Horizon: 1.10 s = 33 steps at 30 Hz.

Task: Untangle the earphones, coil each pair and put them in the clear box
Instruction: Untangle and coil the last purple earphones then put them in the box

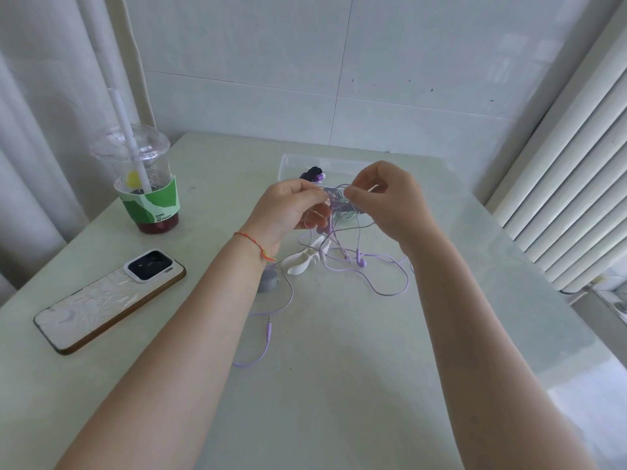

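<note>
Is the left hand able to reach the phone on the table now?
Probably not at once: the left hand pinches the tangled earphone cables. The path to the phone looks free.

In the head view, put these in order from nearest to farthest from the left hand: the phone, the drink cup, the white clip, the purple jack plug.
1. White clip: just below the left hand, on the table.
2. Purple jack plug: lower, toward the viewer.
3. Drink cup and phone, both to the left: too close to call.
</note>
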Available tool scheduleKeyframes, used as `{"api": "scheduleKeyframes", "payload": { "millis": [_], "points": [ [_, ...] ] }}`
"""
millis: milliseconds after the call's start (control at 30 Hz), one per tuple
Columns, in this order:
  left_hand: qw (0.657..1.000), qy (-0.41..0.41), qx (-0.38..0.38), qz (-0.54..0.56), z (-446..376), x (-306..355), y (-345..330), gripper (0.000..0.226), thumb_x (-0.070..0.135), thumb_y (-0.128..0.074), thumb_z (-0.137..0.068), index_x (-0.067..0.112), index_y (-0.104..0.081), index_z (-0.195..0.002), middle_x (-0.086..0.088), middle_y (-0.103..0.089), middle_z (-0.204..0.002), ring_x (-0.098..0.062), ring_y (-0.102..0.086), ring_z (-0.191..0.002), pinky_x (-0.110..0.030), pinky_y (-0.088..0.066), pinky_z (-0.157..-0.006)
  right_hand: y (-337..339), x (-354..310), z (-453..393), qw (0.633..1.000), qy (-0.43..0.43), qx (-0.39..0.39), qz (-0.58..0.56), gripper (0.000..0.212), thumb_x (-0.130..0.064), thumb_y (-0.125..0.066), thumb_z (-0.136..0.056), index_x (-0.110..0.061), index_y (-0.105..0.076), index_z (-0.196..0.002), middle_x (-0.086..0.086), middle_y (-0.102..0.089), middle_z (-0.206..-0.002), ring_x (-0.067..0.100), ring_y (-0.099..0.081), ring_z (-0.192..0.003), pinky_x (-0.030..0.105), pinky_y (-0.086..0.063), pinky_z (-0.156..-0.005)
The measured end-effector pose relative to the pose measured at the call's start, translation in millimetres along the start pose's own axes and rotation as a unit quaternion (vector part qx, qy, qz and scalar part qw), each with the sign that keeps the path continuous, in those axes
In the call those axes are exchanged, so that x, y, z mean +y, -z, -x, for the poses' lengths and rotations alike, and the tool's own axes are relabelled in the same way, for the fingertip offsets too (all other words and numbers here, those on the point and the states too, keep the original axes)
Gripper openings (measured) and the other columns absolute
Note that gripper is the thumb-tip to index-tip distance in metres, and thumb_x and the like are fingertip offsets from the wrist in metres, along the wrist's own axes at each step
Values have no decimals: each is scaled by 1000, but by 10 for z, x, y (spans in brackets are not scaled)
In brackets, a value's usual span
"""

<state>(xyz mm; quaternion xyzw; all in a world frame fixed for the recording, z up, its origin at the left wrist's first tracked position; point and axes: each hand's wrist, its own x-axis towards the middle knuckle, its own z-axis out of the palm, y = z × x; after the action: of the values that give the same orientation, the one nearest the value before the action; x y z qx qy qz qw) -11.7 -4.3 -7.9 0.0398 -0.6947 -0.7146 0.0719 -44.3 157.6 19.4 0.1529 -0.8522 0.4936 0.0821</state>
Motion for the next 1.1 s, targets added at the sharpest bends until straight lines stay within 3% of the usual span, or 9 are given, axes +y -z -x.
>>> {"api": "scheduleKeyframes", "payload": {
  "millis": [100,233,500,633,733,867,967,1033,1100],
  "points": [
    [1000,2,-10,-1,13,17,5,9,11,-63,-90,11,-66,-81,-2,-67,-65,-14,-60,-52,-31,-48,-71,-10,-12,7,1000,-2,17,4,15,-19,-72,-81,-18,-59,-74,1,-62,-66,14,-50,-55,23,-39,-54],
    [1000,-3,-15,-3,9,14,12,13,11,-63,-88,11,-67,-76,-5,-63,-70,-15,-57,-55,-28,-51,-64,-25,-21,23,999,-28,-2,-46,12,-13,-69,-85,-8,-60,-81,4,-66,-60,19,-57,-44,25,-42,-44],
    [1000,-7,-13,27,-19,9,6,6,6,-62,-92,9,-64,-87,-8,-68,-75,-18,-65,-59,-30,-57,-64,-29,-49,45,992,-31,-81,-90,18,-6,-73,-83,-6,-63,-98,15,-73,-82,26,-71,-71,37,-61,-73],
    [999,-14,-42,3,-1,-4,13,8,9,-66,-90,11,-66,-98,-8,-69,-84,-17,-65,-66,-27,-56,-66,-50,-33,44,995,-29,-85,-53,19,-4,-70,-82,-9,-60,-98,9,-71,-76,20,-68,-65,44,-60,-78],
    [999,-9,-28,-29,2,-18,14,5,9,-66,-90,13,-67,-88,-3,-69,-74,-12,-64,-57,-22,-51,-54,-49,-40,43,996,-36,-66,-52,19,2,-57,-81,-13,-58,-93,6,-68,-72,23,-69,-65,52,-57,-80],
    [997,48,4,-68,-43,-51,58,9,10,-63,-91,14,-62,-83,4,-67,-61,-11,-60,-46,-20,-38,-45,19,-82,34,986,-51,36,-155,21,6,-43,-84,-11,-55,-88,6,-60,-67,17,-63,-53,40,-58,-70],
    [992,74,53,-92,-78,-89,93,3,13,-61,-90,12,-62,-89,2,-67,-63,-10,-56,-42,-18,-31,-41,115,-73,-3,977,-70,94,-178,21,1,-42,-83,-15,-56,-81,-2,-51,-60,14,-50,-48,31,-43,-56],
    [990,71,97,-80,-109,-101,122,4,14,-61,-89,12,-61,-86,-2,-66,-70,-9,-53,-38,-18,-27,-41,186,-48,-5,985,-88,58,-134,19,-3,-45,-84,-14,-60,-82,-1,-51,-64,14,-43,-48,24,-35,-50],
    [989,50,119,-70,-120,-87,144,5,15,-62,-86,14,-63,-82,-6,-66,-73,-13,-49,-40,-17,-26,-41,239,-21,11,994,-101,-46,-26,13,-10,-52,-86,-10,-65,-89,2,-60,-70,15,-45,-48,21,-35,-46]
  ]
}}
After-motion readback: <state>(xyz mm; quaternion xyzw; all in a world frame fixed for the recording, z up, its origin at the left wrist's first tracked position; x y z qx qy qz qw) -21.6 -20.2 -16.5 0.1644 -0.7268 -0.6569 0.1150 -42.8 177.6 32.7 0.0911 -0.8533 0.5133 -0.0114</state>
